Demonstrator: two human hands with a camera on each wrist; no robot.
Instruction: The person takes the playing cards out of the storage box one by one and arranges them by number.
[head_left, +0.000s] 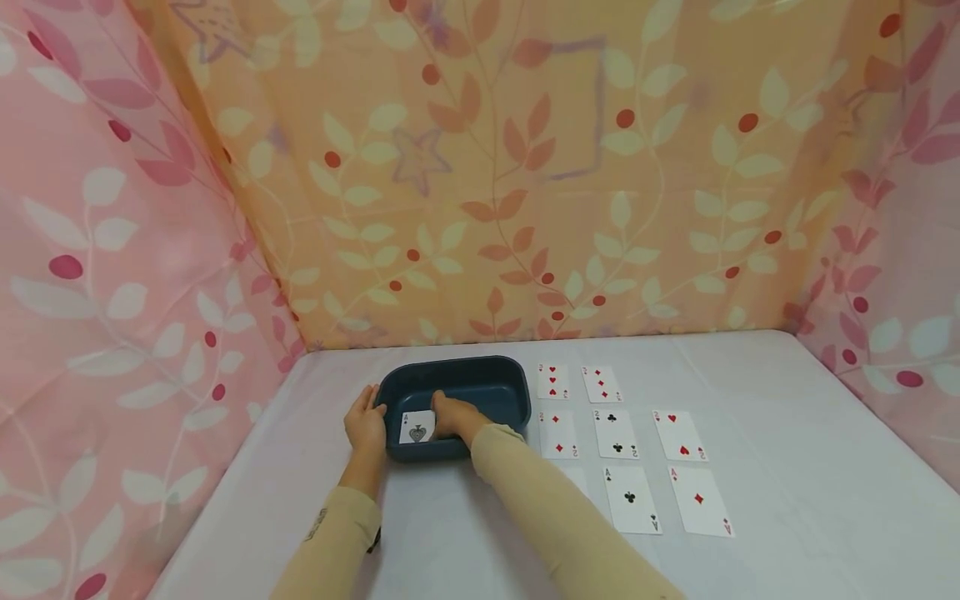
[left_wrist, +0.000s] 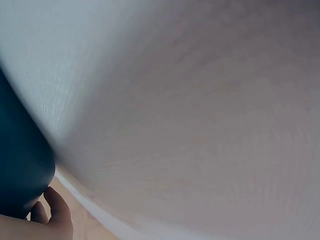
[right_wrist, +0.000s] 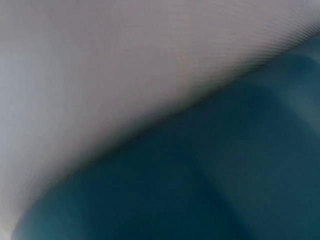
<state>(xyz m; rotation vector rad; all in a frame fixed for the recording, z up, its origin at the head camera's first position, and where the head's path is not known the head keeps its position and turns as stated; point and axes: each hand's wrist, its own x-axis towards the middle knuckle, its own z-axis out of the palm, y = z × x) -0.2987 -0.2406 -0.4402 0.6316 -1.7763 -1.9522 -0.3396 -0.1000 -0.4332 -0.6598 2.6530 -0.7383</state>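
Note:
A dark blue plastic tub (head_left: 457,364) with rounded corners stands toward the back of the table, left of the rows of cards. My left hand (head_left: 365,423) holds it at its left side, the thumb by the rim and the fingers along the outer wall. In the left wrist view, curled fingers (left_wrist: 59,209) show against the tub's wall (left_wrist: 22,150). Inside the tub, my right hand (head_left: 453,415) pinches an ace of spades (head_left: 417,427) by its right edge, face up. The right wrist view holds only the blurred tub (right_wrist: 175,175) and pale cloth.
Right of the tub lie face-up cards in rows: three of hearts (head_left: 552,381), three of diamonds (head_left: 602,384), two of diamonds (head_left: 558,437), two of clubs (head_left: 616,434), two of hearts (head_left: 679,436), ace of clubs (head_left: 632,500) and ace of diamonds (head_left: 701,500). My right sleeve (head_left: 547,508) partly covers another card (head_left: 576,476).

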